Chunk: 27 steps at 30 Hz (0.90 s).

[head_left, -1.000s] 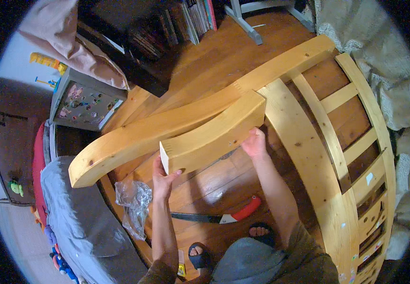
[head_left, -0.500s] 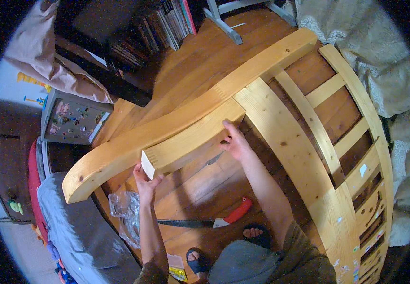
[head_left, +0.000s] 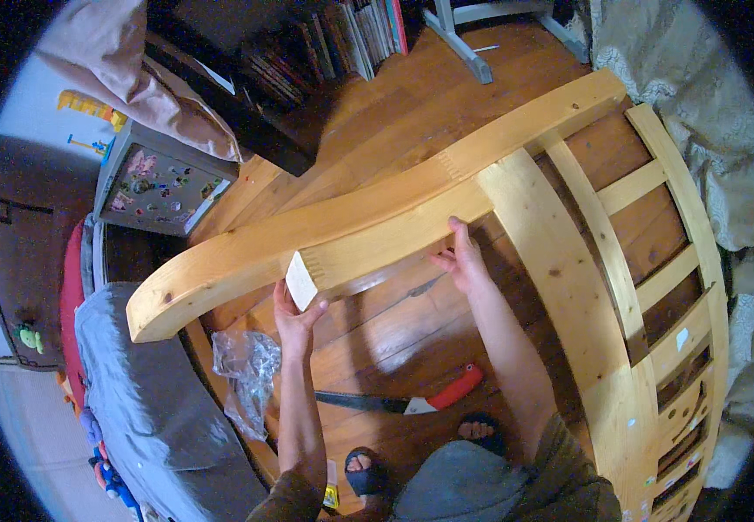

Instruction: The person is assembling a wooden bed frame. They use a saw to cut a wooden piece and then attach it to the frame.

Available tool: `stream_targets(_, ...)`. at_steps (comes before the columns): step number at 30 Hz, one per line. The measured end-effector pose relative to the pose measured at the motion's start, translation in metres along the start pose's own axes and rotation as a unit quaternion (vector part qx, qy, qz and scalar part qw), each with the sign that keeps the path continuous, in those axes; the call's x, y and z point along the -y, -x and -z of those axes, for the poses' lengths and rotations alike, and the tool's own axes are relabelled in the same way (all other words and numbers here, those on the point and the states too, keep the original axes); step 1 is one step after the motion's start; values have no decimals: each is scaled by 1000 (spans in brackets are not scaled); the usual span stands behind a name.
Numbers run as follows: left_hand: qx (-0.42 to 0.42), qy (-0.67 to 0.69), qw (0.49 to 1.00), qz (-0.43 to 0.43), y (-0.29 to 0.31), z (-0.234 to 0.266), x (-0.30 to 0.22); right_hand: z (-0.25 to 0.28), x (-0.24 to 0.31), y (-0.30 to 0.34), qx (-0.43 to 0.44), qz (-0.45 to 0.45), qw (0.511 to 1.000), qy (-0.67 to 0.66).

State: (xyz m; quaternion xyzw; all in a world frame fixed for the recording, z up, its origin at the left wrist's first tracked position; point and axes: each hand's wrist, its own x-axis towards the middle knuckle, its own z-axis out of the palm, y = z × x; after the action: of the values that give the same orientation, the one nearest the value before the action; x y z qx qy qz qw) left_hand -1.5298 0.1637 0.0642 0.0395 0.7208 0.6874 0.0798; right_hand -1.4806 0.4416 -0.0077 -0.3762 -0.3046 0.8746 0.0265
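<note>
A short pale wooden block (head_left: pixel 399 244) lies along the near side of a long curved wooden beam (head_left: pixel 325 213), its white-faced end toward the left. My left hand (head_left: pixel 297 317) is closed around the lower corner of that end, thumb and fingers on either side. At the block's other end, my right hand (head_left: pixel 464 261) grips the near edge with a fingertip on top; its other fingers are partly hidden beneath. The beam meets a wide slatted wooden frame (head_left: pixel 560 287) at the right. Below my hands, a handsaw with a red handle (head_left: pixel 457 388) rests on the floor.
Crumpled clear plastic (head_left: pixel 246 374) lies beside my left forearm. A grey-blue cushioned piece (head_left: pixel 151 400) stands at the left, with a sticker-covered panel (head_left: pixel 164 187) behind it. Books (head_left: pixel 333 43) fill a shelf at the far side. A patterned curtain (head_left: pixel 690 113) hangs at the right.
The view has shifted, so most things appear farther right and the beam's left end higher. Both hands keep their hold on the block, which stays against the beam.
</note>
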Motion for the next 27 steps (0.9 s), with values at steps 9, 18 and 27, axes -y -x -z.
stream_targets(9,39,7,999,-26,1,-8,-1,1,6,4,-31,23,994,105)
stream_targets(18,-8,-11,1000,-6,2,-12,4,25,-3,-35,-12,-17,968,252)
stream_targets(27,14,35,999,-1,2,-11,-4,3,0,-3,-58,6,965,257)
